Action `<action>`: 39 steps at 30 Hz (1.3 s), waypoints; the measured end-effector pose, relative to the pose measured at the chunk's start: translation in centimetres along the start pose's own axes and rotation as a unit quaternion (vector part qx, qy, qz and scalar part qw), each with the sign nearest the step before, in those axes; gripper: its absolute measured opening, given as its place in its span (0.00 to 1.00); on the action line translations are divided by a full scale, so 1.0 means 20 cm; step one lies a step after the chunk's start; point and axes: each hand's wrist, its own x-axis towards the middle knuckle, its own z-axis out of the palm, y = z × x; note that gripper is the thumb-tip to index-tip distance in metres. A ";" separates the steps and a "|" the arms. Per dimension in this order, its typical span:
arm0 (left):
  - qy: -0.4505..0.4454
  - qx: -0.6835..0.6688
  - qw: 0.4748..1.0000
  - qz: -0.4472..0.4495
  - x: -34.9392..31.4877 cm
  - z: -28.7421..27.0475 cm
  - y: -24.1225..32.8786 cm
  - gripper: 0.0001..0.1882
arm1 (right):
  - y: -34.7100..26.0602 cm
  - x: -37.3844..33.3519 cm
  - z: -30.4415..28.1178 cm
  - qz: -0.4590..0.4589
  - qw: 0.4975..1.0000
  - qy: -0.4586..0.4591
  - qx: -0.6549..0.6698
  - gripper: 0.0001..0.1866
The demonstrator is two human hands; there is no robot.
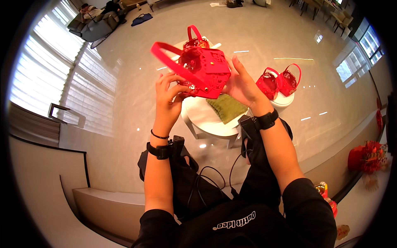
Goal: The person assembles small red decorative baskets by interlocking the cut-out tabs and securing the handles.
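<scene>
In front of me, above a round white table (197,115), I hold up a red cut-out gift basket (213,68) with a strap handle and small gold studs. My left hand (168,93) grips its lower left side, fingers curled at the edge. Against the basket's right side rests my right hand (244,84), thumb pointing up, its other fingers partly hidden. Behind it, a second red basket (196,43) stands toward the far side of the table. On the tabletop near my right wrist lies a folded green cloth (227,108).
Two more red baskets, one (268,85) beside the other (289,81), stand on a white stool (283,100) to the right. A person sits on a grey sofa (92,29) far left, near a dark blue bag (141,19). Red decorations (366,157) line the right ledge.
</scene>
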 end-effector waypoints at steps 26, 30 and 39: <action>-0.085 -0.272 0.916 -0.284 0.00 0.11 0.05 0.16 | 0.09 0.01 0.08 -0.002 0.968 0.123 -0.217 0.33; -0.091 -0.308 0.902 -0.290 0.01 0.10 0.04 0.13 | 0.11 0.01 0.07 0.005 0.973 0.114 -0.202 0.33; -0.049 -0.388 0.856 -0.338 -0.02 0.11 0.02 0.16 | 0.11 0.02 0.01 0.034 0.954 0.028 -0.297 0.32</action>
